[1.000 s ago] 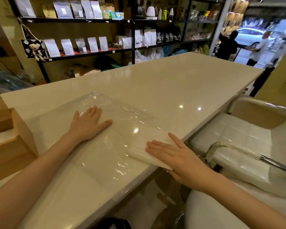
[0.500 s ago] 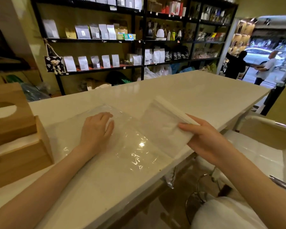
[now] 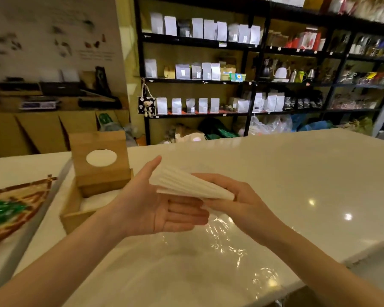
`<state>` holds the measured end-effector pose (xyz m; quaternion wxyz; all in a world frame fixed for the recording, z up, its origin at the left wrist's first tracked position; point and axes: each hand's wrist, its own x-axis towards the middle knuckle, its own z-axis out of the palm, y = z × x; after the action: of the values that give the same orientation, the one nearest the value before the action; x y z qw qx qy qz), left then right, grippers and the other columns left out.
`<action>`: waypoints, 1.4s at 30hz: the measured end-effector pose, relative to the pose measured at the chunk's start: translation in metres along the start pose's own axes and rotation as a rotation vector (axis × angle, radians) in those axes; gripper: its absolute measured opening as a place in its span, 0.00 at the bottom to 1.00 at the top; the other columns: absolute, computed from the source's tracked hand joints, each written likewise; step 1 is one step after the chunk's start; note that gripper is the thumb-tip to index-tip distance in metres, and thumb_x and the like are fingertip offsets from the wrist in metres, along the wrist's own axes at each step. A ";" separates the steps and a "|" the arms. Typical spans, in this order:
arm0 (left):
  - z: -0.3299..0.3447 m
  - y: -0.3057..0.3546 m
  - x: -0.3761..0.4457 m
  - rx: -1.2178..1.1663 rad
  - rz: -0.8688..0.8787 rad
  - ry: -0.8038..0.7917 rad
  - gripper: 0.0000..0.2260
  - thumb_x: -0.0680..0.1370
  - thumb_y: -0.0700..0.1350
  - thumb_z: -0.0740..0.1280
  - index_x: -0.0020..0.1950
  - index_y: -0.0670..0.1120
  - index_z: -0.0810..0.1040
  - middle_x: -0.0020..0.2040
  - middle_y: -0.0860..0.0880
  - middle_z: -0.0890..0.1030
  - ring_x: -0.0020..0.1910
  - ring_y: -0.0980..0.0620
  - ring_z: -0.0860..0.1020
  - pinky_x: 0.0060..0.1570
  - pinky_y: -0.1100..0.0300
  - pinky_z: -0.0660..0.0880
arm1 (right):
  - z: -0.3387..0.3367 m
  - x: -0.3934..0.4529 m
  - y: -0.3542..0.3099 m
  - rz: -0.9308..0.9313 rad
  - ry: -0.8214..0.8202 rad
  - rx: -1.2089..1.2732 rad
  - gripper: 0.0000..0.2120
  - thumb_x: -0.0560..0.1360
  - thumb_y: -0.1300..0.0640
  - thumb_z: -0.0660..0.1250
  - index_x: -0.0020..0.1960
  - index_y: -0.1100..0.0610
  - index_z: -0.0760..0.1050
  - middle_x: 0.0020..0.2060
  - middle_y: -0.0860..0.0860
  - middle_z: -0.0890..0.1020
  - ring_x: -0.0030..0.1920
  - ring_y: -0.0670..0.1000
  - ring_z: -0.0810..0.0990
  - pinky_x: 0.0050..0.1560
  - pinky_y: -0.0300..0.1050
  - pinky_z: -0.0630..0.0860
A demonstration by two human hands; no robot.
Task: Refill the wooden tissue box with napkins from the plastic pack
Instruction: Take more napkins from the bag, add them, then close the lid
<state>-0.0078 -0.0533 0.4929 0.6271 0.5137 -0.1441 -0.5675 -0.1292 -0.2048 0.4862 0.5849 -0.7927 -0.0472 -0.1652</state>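
Napkins lifted clear of the pack, both hands now off the worktop.

The right hand [image 3: 237,196] is clamped on the napkins [image 3: 193,187]; the left hand [image 3: 155,209], formerly flat on the pack [image 3: 208,258], spreads open beneath them. The box [image 3: 93,187] stands open, left.

Right hand [image 3: 242,202] grips a white napkin stack [image 3: 191,187] at its right end, held above the counter [image 3: 286,173]. Left hand [image 3: 151,209] is open, palm up, under the stack's left end, thumb raised beside it. Clear plastic pack [image 3: 208,258] lies flat on the counter below the hands. Wooden tissue box [image 3: 75,209] sits at left, lid [image 3: 100,160] with oval hole tipped upright, white napkins inside. Shelves of pouches [image 3: 197,69] behind.
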 end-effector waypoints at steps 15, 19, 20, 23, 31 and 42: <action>-0.095 0.031 -0.067 0.079 0.201 0.364 0.39 0.46 0.48 0.82 0.56 0.44 0.78 0.53 0.41 0.83 0.52 0.43 0.82 0.48 0.50 0.80 | 0.063 0.075 0.012 -0.602 -0.217 -0.828 0.39 0.72 0.55 0.66 0.74 0.43 0.47 0.73 0.35 0.54 0.74 0.40 0.51 0.74 0.38 0.49; -0.114 0.039 -0.074 -0.005 0.216 0.324 0.33 0.44 0.43 0.83 0.49 0.41 0.83 0.52 0.40 0.84 0.47 0.43 0.83 0.45 0.49 0.81 | 0.068 0.098 0.006 0.133 -0.068 -0.101 0.28 0.74 0.57 0.67 0.71 0.47 0.61 0.66 0.36 0.70 0.64 0.38 0.70 0.64 0.34 0.67; -0.116 0.039 -0.075 -0.016 0.213 0.308 0.31 0.45 0.43 0.83 0.47 0.41 0.84 0.52 0.40 0.84 0.46 0.43 0.84 0.44 0.49 0.81 | 0.068 0.106 0.008 0.339 -0.141 0.145 0.21 0.75 0.59 0.64 0.68 0.54 0.69 0.62 0.44 0.78 0.59 0.43 0.77 0.60 0.40 0.73; -0.120 0.040 -0.072 -0.002 0.216 0.316 0.32 0.52 0.43 0.81 0.54 0.42 0.81 0.53 0.40 0.83 0.48 0.43 0.83 0.45 0.50 0.81 | 0.074 0.120 0.009 0.713 -0.239 0.633 0.19 0.74 0.53 0.58 0.56 0.62 0.79 0.49 0.58 0.84 0.47 0.56 0.83 0.48 0.50 0.80; -0.131 0.044 -0.072 0.109 0.209 0.427 0.22 0.64 0.41 0.69 0.57 0.41 0.76 0.49 0.42 0.85 0.46 0.47 0.84 0.47 0.53 0.80 | 0.079 0.144 0.009 0.588 -0.283 0.471 0.16 0.67 0.53 0.67 0.50 0.61 0.79 0.39 0.55 0.86 0.38 0.51 0.85 0.39 0.43 0.83; -0.146 0.046 -0.084 0.260 0.149 0.457 0.12 0.59 0.45 0.72 0.39 0.41 0.85 0.44 0.40 0.86 0.41 0.46 0.85 0.33 0.59 0.82 | 0.083 0.154 0.013 0.505 -0.283 0.111 0.05 0.72 0.59 0.68 0.41 0.60 0.81 0.38 0.54 0.85 0.39 0.50 0.83 0.41 0.40 0.81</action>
<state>0.1035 0.0815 0.5009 0.6122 0.6926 -0.1079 -0.3659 0.0362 -0.1487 0.5015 0.6374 -0.7615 0.0615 0.1005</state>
